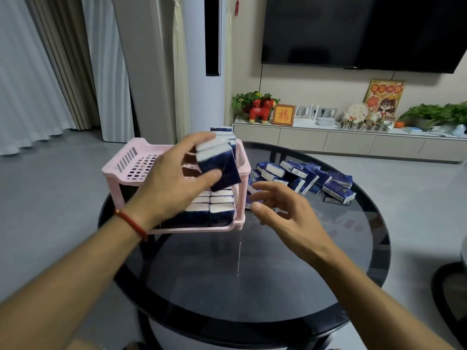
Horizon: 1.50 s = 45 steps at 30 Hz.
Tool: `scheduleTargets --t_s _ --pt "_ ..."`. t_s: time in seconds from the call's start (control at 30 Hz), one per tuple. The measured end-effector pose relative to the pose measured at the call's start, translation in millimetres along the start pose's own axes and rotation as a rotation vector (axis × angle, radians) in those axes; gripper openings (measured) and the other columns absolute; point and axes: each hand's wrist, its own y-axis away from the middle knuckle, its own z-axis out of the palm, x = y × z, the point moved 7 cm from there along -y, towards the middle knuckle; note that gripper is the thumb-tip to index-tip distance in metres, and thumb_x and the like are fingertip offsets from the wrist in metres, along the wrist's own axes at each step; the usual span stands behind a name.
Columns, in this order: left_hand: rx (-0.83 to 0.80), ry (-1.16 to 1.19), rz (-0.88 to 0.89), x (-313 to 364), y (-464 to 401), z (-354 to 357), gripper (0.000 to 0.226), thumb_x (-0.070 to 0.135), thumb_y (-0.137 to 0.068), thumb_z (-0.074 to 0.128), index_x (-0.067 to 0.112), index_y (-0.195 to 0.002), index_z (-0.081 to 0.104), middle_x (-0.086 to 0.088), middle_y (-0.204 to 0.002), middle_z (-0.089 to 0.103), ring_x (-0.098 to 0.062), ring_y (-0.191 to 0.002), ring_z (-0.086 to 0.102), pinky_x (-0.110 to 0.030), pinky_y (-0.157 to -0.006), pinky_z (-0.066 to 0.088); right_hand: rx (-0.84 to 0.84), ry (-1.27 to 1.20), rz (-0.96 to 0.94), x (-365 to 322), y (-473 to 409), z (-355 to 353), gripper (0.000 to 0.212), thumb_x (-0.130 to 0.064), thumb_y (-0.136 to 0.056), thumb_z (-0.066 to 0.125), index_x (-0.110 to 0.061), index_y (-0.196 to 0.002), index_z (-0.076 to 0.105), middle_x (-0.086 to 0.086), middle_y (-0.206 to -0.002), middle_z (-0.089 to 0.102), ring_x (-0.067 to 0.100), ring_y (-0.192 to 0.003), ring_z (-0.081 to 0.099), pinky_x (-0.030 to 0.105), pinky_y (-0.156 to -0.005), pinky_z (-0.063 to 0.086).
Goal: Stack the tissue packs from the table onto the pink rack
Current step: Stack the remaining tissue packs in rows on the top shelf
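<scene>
A two-tier pink rack (126, 162) stands on the left part of a round dark glass table (252, 274). Its lower tier holds several dark blue and white tissue packs (219, 210) stood in rows. My left hand (174, 183) grips a small stack of tissue packs (217, 165) above the right end of the upper tier, where more packs (222, 130) stand behind it. My right hand (283, 210) hovers open and empty just right of the rack. A loose pile of packs (310, 178) lies on the table to the right.
The table's rim (374, 223) curves close behind the pile. A long low cabinet (353, 142) with plants and ornaments runs along the far wall under a wall-mounted TV (366, 31). Curtains hang at the left. A dark round object (452, 286) sits at the right edge.
</scene>
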Motion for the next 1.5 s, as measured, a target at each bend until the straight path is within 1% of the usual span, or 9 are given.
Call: scheduleTargets --t_s 0.33,0.63,0.8,0.9,0.97,1.13,1.3,1.37,1.5 --pt "-0.226 -0.219 -0.042 -15.3 -52.6 4.3 0.056 0.004 -0.088 0.075 0.033 -0.131 0.055 -0.001 -0.128 0.048 -0.017 -0.116 0.059 -0.029 -0.094 0.058 0.080 0.179 0.037 23.0 -9.9 0.5 0.025 -0.033 -0.095 0.066 -0.033 -0.120 0.065 -0.021 -0.104 0.070 0.001 -0.094 0.067 0.028 -0.078 0.061" --pt "-0.184 -0.218 -0.095 -39.0 -55.2 21.1 0.061 0.016 -0.087 0.079 0.034 -0.139 0.052 -0.001 -0.138 0.038 -0.019 -0.126 0.051 -0.013 -0.091 0.047 0.229 0.167 -0.054 -12.5 -34.3 -11.5 0.023 -0.029 -0.098 0.061 -0.032 -0.121 0.065 -0.025 -0.108 0.067 -0.007 -0.100 0.063 0.009 -0.077 0.051" --pt "-0.300 -0.115 -0.350 -81.0 -66.5 27.3 0.143 0.047 -0.053 0.093 0.042 -0.160 -0.002 -0.001 -0.164 0.027 -0.023 -0.145 0.042 -0.048 -0.119 0.038 0.076 -0.124 0.027 -40.1 -97.8 1.1 0.040 -0.038 -0.104 0.050 -0.029 -0.143 0.053 -0.017 -0.139 0.055 -0.001 -0.123 0.053 0.021 -0.099 0.044" --pt "-0.437 -0.080 -0.469 -97.5 -76.3 33.4 0.175 0.056 -0.034 0.100 0.041 -0.151 -0.029 0.002 -0.165 0.032 -0.024 -0.146 0.042 -0.048 -0.117 0.039 0.009 -0.204 0.173 -41.7 -136.6 13.8 0.057 -0.052 -0.101 0.045 -0.027 -0.153 0.040 -0.006 -0.160 0.037 0.013 -0.144 0.036 0.040 -0.120 0.028" --pt "-0.495 -0.057 -0.485 -98.3 -84.0 37.6 0.176 0.044 -0.041 0.102 0.038 -0.148 -0.038 0.002 -0.162 0.037 -0.022 -0.139 0.050 -0.044 -0.114 0.044 -0.027 -0.269 0.288 -40.6 -152.7 23.2 0.063 -0.053 -0.101 0.043 -0.024 -0.156 0.034 -0.001 -0.165 0.030 0.020 -0.150 0.030 0.040 -0.118 0.026" --pt "-0.582 -0.090 -0.439 -100.7 -90.2 45.2 0.154 0.024 -0.073 0.092 0.033 -0.146 -0.043 -0.004 -0.133 0.064 -0.022 -0.119 0.063 -0.037 -0.110 0.048 -0.066 -0.405 0.566 -22.2 -166.8 45.5 0.038 -0.044 -0.101 0.045 -0.012 -0.115 0.060 0.009 -0.099 0.073 0.024 -0.094 0.070 0.036 -0.079 0.055" --pt "-0.562 -0.049 -0.366 -104.3 -95.3 49.3 0.160 0.027 -0.064 0.095 0.040 -0.146 -0.041 -0.009 -0.154 0.041 -0.019 -0.128 0.056 -0.036 -0.114 0.044 0.011 -0.514 0.541 -20.7 -173.4 45.3 0.030 -0.036 -0.101 0.046 -0.011 -0.108 0.060 0.006 -0.096 0.068 0.022 -0.090 0.067 0.036 -0.075 0.053" --pt "-0.518 -0.092 -0.317 -101.4 -98.0 46.5 0.163 0.040 -0.054 0.097 0.041 -0.150 -0.034 0.007 -0.164 0.014 -0.023 -0.140 0.043 -0.042 -0.118 0.039 0.038 -0.549 0.522 -17.4 -173.5 43.7 0.028 -0.032 -0.102 0.045 -0.009 -0.109 0.059 0.006 -0.093 0.066 0.021 -0.086 0.064 0.035 -0.075 0.051" --pt "-0.480 -0.104 -0.250 -97.6 -96.5 45.9 0.153 0.037 -0.059 0.099 0.035 -0.160 -0.015 0.021 -0.159 0.005 -0.021 -0.145 0.035 -0.043 -0.121 0.036 0.016 -0.418 0.479 -19.9 -171.2 41.9 0.030 -0.032 -0.093 0.052 -0.009 -0.109 0.063 0.012 -0.105 0.070 0.025 -0.095 0.066 0.040 -0.089 0.054"
